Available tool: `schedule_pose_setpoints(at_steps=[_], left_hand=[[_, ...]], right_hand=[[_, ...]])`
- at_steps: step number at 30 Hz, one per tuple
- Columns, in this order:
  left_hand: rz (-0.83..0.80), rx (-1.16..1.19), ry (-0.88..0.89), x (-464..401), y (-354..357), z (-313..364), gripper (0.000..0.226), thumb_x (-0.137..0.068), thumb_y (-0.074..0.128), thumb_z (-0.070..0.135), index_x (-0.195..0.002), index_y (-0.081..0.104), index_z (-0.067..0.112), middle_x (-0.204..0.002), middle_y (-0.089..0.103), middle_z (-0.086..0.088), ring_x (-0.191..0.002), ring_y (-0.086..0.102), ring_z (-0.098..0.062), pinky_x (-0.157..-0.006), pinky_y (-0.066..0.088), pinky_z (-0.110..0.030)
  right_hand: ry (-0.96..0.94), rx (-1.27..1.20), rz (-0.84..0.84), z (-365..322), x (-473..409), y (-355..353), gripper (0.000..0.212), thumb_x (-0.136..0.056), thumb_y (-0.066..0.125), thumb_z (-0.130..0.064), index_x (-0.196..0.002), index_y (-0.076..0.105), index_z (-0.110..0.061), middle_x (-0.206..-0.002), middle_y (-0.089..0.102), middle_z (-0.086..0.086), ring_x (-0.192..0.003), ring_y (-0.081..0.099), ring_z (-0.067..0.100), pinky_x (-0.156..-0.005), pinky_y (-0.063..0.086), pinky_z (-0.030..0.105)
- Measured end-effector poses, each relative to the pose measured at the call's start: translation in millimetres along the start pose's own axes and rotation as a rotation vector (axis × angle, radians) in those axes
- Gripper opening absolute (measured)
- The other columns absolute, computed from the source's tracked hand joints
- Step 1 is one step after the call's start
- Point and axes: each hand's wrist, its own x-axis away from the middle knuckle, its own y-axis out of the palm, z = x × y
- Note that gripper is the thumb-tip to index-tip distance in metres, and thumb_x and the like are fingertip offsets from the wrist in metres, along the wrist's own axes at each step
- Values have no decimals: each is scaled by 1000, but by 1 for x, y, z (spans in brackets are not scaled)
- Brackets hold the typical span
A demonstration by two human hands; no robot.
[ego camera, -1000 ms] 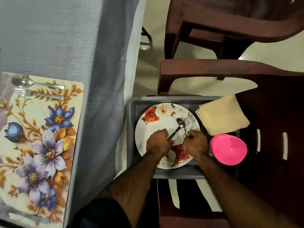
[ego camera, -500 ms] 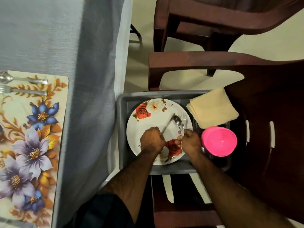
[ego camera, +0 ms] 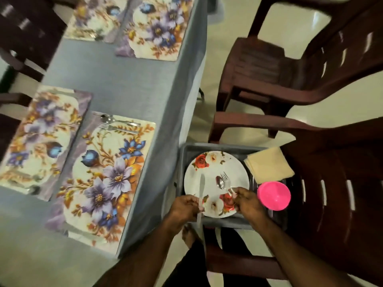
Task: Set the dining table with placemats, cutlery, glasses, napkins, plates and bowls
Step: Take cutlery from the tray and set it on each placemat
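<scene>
Grey tray, left grip w/ knife, right grip w/ spoon

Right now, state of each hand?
Left hand: closed on a knife.
Right hand: closed on a spoon and fork, over the plate.

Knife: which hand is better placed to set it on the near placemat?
Left. The left hand already grips the knife and is nearer the placemat; the right hand holds the spoon and fork.
</scene>
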Motion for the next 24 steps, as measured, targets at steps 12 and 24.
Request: schedule_pose_setpoints(at_steps=[12,24], left_hand=[[-175,219,154,154,-1,-57,23,-83,66,-10,-90,67,11,-87,72,-17,-75,71,-28,-61,59,-32],[-166,-27,228,258,41,-136,26,-87,74,-7,-105,71,12,-88,72,-8,-72,65,-16,-60,53,-28]], right_hand=[[-111,72,37,32,159,20,29,-101,46,7,-85,60,-13,-59,59,4,-43,47,13,-45,35,20],[-96,-65,126,143,298,-40,21,-106,52,-10,-101,71,-1,-57,46,3,-43,33,11,-44,24,19]])
